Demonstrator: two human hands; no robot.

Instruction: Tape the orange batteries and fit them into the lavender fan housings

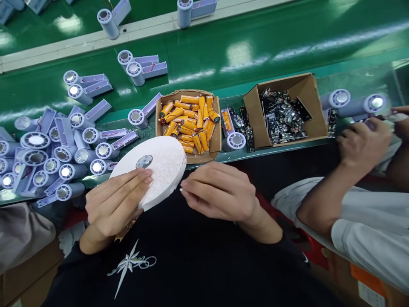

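My left hand (119,200) grips a wide white roll of adhesive tape (162,170), its fingers across the face and its thumb side hidden behind. The roll is tilted and held above my lap, in front of the bench edge. Just right of the roll, my right hand (220,189) is closed in a pinch, with a tiny white bit at the fingertips, probably a piece of the tape. Beyond the roll stands a cardboard box (217,147) full of orange-wrapped batteries (188,123) with wires.
Many lavender plastic housings (65,170) crowd the bench's left side. A cardboard box (255,115) of black circuit boards (281,117) stands right of the batteries. More housings lie on the green belt (204,55). At right, a co-worker's hands (364,140) work near two housings.
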